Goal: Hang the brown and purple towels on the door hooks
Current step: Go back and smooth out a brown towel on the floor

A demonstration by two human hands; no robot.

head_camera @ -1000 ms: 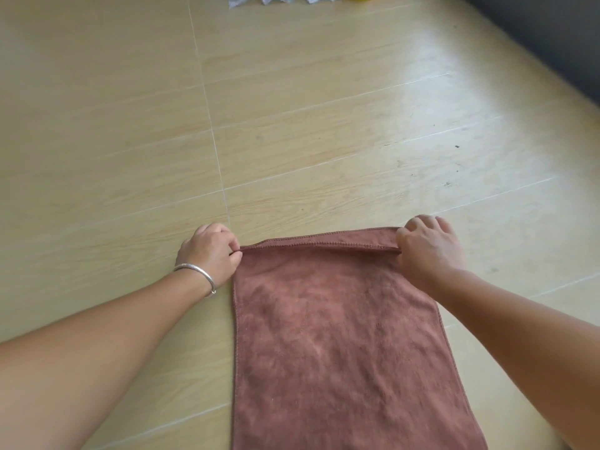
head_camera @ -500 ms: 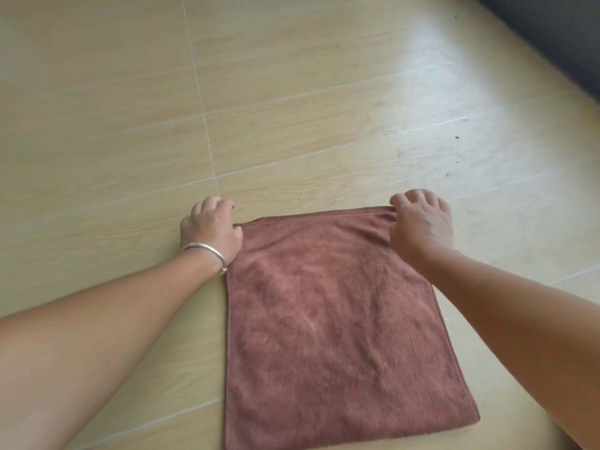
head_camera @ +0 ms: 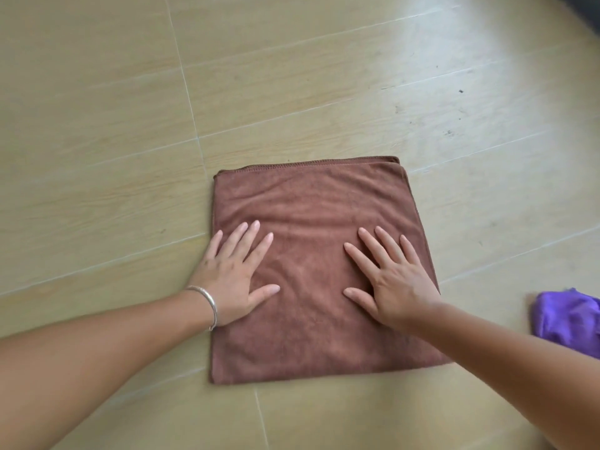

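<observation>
Floor of pale wood-look tiles carries everything. Folded brown microfibre towel lies flat on it as a neat square, stitched edges stacked at its far side. Half a second ago both hands pinched that far edge; now they have let go and moved to the towel's middle. Left hand, silver bangle at the wrist, presses flat on the towel's left part, fingers straight and spread, grasping nothing. Right hand does the same on its right part. Crumpled purple towel sits well right of the brown one. Fold looks finished, smoothing underway; hanging not started, no door hooks in view.
</observation>
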